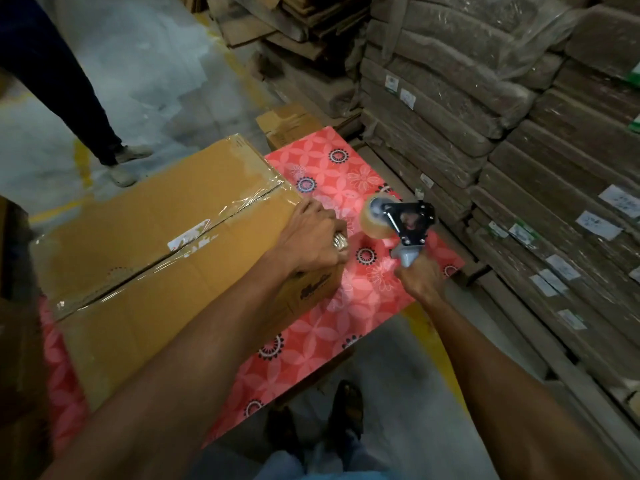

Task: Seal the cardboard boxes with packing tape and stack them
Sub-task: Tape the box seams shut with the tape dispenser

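A large brown cardboard box (145, 237) lies on a table with a red flowered cover (332, 327). Clear tape runs along its closed top seam and over the right end. My left hand (313, 237) presses down on the box's right top edge, fingers curled over the corner. My right hand (420, 277) grips the grey handle of a tape dispenser (398, 220), held above the table just right of the box. The roll of clear tape on it faces the box's end.
Wrapped stacks of flat cardboard (502, 133) fill the right side. A smaller box (291, 124) sits behind the table. Another person's legs (86, 109) stand on the concrete floor at the upper left. Dark cartons (17, 323) stand at the left edge.
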A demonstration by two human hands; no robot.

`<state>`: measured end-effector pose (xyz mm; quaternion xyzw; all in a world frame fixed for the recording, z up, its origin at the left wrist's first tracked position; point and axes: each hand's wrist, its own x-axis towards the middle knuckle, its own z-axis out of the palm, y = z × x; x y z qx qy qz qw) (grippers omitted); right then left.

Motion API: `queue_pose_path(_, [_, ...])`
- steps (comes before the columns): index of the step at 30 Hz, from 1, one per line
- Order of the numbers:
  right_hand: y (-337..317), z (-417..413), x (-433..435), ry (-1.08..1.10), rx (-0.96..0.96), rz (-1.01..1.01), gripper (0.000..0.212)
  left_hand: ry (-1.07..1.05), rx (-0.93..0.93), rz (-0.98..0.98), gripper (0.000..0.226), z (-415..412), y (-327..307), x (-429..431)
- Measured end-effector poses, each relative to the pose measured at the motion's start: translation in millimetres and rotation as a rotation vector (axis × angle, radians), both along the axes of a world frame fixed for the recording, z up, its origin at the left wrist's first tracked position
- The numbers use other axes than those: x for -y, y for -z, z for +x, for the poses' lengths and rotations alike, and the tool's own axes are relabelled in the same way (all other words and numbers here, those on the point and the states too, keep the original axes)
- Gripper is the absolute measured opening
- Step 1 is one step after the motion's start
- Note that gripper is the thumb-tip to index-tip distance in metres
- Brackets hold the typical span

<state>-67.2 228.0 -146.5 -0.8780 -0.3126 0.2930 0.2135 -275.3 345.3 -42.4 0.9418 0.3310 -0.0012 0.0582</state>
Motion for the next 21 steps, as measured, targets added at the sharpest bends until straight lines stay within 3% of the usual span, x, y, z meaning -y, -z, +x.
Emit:
queue_pose_path(3, [13,5,-9,-0.169,0.076,-0.079,0.042,0.015,0.048,-0.008,0.042,-6,4,7])
queue_pose_path(5, [16,4,-5,-0.262,0.083,-0.159,0.030,0.045,0.089,-0.078,0.052,-11,3,8])
queue_pose_path(7, [6,3,-12,-0.301,0.220,-0.163,0.024,0.038,0.201,-0.209,0.064,-17,-4,2])
queue_pose_path(9, [-22,-3,-34,-0.242,0.455,-0.072,0.022,-0.069,0.357,-0.257,0.060,-26,-10,-19])
queue_pose_path(11, [-69,-26,-68,-0.333,0.581,0.120,0.020,-0.232,0.420,-0.192,0.054,-43,-11,-51])
queue_pose_path(13, [-109,-64,-107,-0.500,0.450,0.388,0.017,-0.371,0.362,-0.133,0.062,-63,-11,-86])
queue_pose_path(15, [-133,-105,-142,-0.643,0.243,0.500,0.016,-0.442,0.258,-0.102,0.063,-79,-9,-117])
queue_pose_path(19, [-128,-160,-213,-0.906,0.210,0.435,0.027,-0.451,0.131,-0.045,0.055,-90,-6,-158])
queue_pose_path(21, [-113,-169,-242,-0.999,0.270,0.389,0.052,-0.435,0.121,-0.027,0.053,-96,-5,-175])
